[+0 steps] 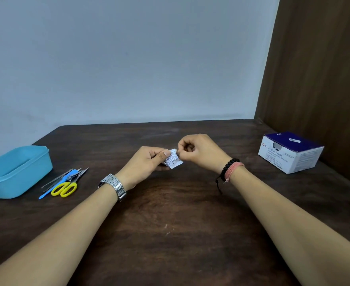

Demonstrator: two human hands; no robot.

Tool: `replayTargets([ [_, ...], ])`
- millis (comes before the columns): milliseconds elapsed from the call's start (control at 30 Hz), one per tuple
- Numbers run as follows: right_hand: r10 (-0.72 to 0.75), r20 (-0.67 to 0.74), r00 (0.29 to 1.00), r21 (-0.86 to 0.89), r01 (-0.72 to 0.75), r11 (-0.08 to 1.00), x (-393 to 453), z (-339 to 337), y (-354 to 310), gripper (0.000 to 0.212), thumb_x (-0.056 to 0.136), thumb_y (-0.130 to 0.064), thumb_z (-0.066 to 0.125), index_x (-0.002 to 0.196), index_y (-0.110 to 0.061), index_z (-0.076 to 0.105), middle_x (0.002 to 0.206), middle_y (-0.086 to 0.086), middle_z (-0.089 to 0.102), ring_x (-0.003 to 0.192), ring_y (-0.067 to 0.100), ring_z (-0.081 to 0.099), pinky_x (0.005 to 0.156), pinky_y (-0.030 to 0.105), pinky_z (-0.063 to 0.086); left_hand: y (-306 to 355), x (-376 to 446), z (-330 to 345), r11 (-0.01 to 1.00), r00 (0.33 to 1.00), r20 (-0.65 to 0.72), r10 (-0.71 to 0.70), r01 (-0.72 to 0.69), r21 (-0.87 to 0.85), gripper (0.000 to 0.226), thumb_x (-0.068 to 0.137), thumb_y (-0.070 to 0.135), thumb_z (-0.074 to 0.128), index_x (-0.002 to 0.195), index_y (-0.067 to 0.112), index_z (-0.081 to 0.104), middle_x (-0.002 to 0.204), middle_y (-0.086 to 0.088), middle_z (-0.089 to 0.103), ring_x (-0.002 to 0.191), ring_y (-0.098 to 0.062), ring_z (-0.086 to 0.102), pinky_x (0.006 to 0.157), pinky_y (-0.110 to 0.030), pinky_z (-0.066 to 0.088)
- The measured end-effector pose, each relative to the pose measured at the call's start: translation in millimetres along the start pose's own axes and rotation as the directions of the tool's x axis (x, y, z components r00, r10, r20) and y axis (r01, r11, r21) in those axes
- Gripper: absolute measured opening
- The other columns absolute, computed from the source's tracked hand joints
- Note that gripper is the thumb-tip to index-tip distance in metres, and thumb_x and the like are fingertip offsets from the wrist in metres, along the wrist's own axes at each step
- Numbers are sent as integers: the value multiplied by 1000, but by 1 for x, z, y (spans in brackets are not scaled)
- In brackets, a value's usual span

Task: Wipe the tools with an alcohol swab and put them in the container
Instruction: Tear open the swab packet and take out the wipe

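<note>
left hand point(147, 162) pinches alcohol swab packet point(173, 161) | right hand point(198, 150) pinches packet's top edge | tools point(64, 181) lie just right of blue container point(15, 174)

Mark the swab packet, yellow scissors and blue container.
swab packet point(173, 161): head view, printed face between both hands.
yellow scissors point(64, 189): head view, handle loops.
blue container point(19, 178): head view, front wall.
</note>
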State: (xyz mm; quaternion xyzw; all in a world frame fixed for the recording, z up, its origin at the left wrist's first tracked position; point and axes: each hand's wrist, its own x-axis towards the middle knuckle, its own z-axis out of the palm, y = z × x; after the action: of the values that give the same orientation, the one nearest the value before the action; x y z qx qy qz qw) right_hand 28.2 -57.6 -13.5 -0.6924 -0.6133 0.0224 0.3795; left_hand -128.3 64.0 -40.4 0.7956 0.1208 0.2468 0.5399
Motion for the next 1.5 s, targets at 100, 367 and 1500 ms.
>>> replayTargets([
  [100,14,-10,1000,15,-14,1000,0,-4,1,12,79,-14,63,68,-11,60,57,-8,51,53,5,38,54,22,36,-2,0,-1,1000,1000,-4,-5,5,5,28,101,20,51,110,5,72,108,-14,74,97,-18,71,84,-29,59],
  [367,77,4,997,120,-77,990,1,-8,1,9,83,-16,64,76,-14,59,66,-7,61,59,4,53,60,18,42,-5,3,-4,1000,1000,-5,-6,6,6,30,100,24,51,110,6,73,109,-13,74,101,-21,71,89,-35,58],
  [1500,119,-67,991,479,-72,875,1,17,-1,19,92,1,61,94,-13,72,85,-2,71,70,10,67,66,20,53,2,-24,-25,957,959,-280,50,34,287,11,92,17,68,95,26,73,94,-1,74,79,-10,66,67,-28,57],
])
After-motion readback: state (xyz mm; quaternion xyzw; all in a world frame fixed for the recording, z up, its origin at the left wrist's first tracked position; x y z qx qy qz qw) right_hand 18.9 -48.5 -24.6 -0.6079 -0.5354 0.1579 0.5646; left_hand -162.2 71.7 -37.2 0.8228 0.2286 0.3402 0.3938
